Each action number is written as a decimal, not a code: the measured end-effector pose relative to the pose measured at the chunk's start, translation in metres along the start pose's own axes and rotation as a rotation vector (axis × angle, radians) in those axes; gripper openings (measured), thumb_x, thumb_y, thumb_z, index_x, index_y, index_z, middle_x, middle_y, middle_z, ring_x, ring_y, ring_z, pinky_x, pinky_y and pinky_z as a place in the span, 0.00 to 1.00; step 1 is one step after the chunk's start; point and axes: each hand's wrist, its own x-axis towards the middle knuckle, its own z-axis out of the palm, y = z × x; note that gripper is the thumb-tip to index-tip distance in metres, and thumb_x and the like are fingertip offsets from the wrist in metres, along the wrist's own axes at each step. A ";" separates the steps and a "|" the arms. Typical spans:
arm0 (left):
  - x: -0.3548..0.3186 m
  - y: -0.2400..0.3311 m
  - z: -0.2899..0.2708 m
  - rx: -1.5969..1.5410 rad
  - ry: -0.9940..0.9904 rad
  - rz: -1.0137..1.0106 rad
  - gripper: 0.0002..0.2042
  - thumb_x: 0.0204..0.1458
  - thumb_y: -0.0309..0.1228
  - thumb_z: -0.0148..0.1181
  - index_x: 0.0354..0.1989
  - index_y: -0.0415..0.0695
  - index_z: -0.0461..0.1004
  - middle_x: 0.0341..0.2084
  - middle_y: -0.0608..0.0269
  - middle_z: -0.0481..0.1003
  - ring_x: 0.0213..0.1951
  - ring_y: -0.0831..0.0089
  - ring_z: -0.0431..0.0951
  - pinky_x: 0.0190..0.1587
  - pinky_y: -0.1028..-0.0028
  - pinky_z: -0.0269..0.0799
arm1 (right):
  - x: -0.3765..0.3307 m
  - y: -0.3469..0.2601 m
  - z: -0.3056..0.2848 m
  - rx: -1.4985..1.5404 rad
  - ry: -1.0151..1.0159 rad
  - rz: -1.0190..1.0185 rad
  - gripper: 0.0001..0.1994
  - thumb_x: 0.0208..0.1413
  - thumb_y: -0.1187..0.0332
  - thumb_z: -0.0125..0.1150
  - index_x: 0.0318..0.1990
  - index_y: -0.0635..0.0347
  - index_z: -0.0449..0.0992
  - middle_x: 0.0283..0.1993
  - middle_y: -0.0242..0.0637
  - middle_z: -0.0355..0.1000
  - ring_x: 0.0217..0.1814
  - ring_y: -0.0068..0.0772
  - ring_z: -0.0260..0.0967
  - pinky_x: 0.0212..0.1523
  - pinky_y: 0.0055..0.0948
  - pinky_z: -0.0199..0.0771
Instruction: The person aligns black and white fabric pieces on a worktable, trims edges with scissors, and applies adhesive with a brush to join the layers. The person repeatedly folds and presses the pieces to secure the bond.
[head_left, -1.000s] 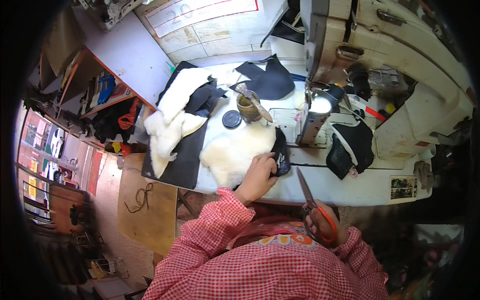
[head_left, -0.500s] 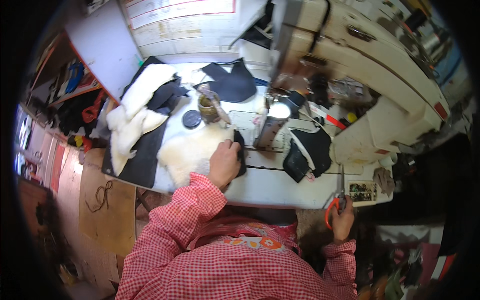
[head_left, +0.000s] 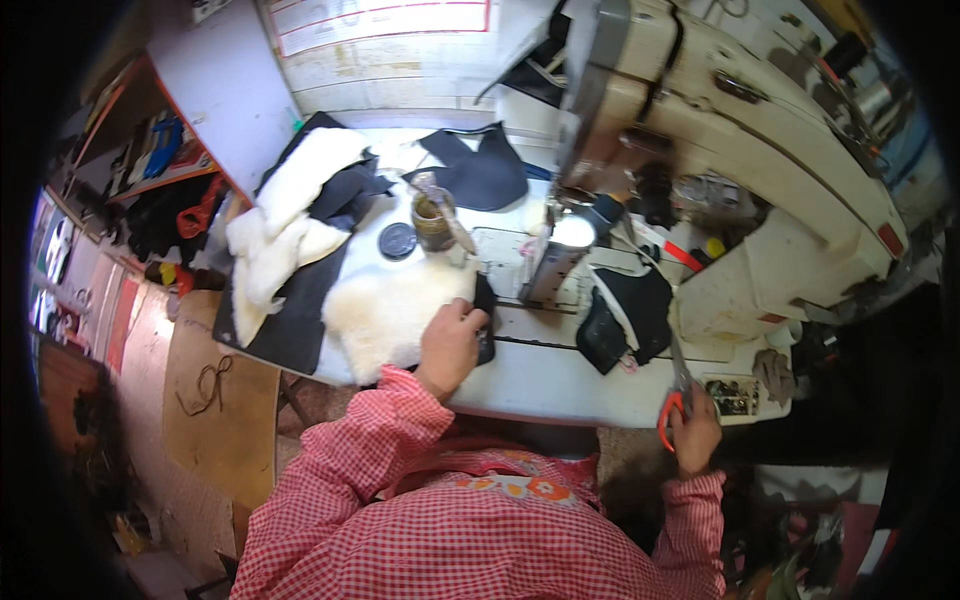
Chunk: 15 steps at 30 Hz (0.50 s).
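Right hand (head_left: 700,432), fingers curled, has hold of orange-handled scissors (head_left: 667,418) at the table (head_left: 540,398) edge, beside a tray (head_left: 740,416) of small parts. Left hand (head_left: 450,350), half closed, rests where cream fleece (head_left: 385,310) meets a black piece (head_left: 486,338); whether it grips either, I cannot tell.

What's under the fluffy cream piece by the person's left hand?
The white tabletop shows around the fleece, and black material peeks out at its right edge, beside the left hand. How far that black reaches underneath is covered, so I can't tell.
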 end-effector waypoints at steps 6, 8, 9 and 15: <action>-0.003 -0.011 -0.004 -0.170 -0.036 -0.082 0.09 0.44 0.24 0.63 0.36 0.43 0.75 0.36 0.55 0.72 0.41 0.54 0.74 0.43 0.61 0.72 | 0.050 -0.024 0.012 -0.077 0.024 -0.044 0.21 0.50 0.64 0.68 0.52 0.58 0.76 0.48 0.45 0.73 0.49 0.52 0.72 0.46 0.44 0.74; -0.006 -0.015 -0.007 -0.198 -0.065 -0.110 0.11 0.44 0.23 0.63 0.37 0.42 0.74 0.36 0.53 0.72 0.41 0.52 0.74 0.44 0.60 0.72 | 0.061 -0.045 0.004 -0.072 0.164 -0.115 0.18 0.50 0.67 0.67 0.49 0.60 0.77 0.47 0.44 0.72 0.48 0.52 0.70 0.48 0.44 0.72; -0.006 -0.016 -0.007 -0.230 -0.039 -0.090 0.10 0.45 0.23 0.62 0.38 0.41 0.74 0.36 0.53 0.71 0.41 0.51 0.74 0.44 0.61 0.72 | 0.062 -0.062 0.001 0.043 0.250 -0.123 0.14 0.51 0.70 0.66 0.46 0.62 0.78 0.45 0.44 0.71 0.47 0.53 0.70 0.48 0.45 0.71; -0.009 -0.019 0.001 -0.318 0.015 -0.122 0.09 0.45 0.21 0.60 0.36 0.41 0.73 0.35 0.54 0.72 0.40 0.52 0.74 0.42 0.60 0.72 | 0.059 -0.221 0.037 0.687 -0.054 -0.513 0.07 0.54 0.71 0.63 0.41 0.55 0.77 0.37 0.40 0.72 0.33 0.47 0.73 0.32 0.39 0.74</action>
